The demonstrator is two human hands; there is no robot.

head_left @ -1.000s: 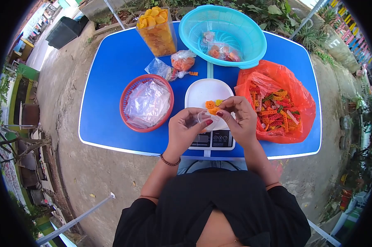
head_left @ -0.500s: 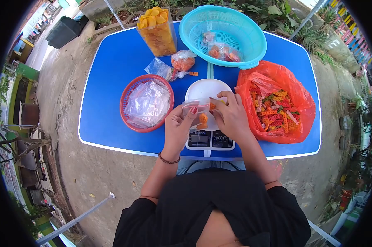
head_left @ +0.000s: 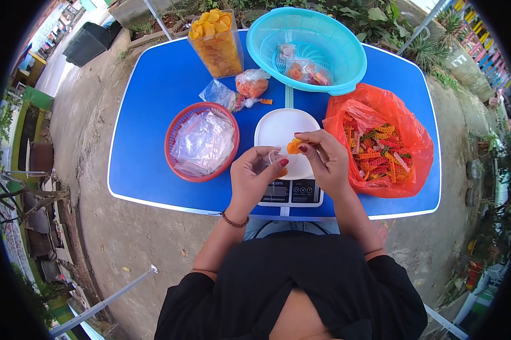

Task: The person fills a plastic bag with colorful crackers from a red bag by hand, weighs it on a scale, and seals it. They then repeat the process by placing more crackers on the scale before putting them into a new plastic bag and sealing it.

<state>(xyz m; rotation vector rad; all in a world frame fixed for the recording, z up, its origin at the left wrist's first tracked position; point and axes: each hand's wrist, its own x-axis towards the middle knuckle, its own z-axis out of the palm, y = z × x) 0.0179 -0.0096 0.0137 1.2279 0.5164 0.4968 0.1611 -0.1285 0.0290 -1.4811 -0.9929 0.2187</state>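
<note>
Where it hung flat a moment ago, the small clear plastic bag now gapes round-mouthed, pinched by the left hand over the white plastic scale. The right hand, turned thumb-up, grips an orange-yellow snack piece beside that opening; they seem lined up.

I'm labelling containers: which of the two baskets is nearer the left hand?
The red basket, beside the left hand and holding flat clear bags; the larger turquoise basket sits at the table's far edge.
</note>
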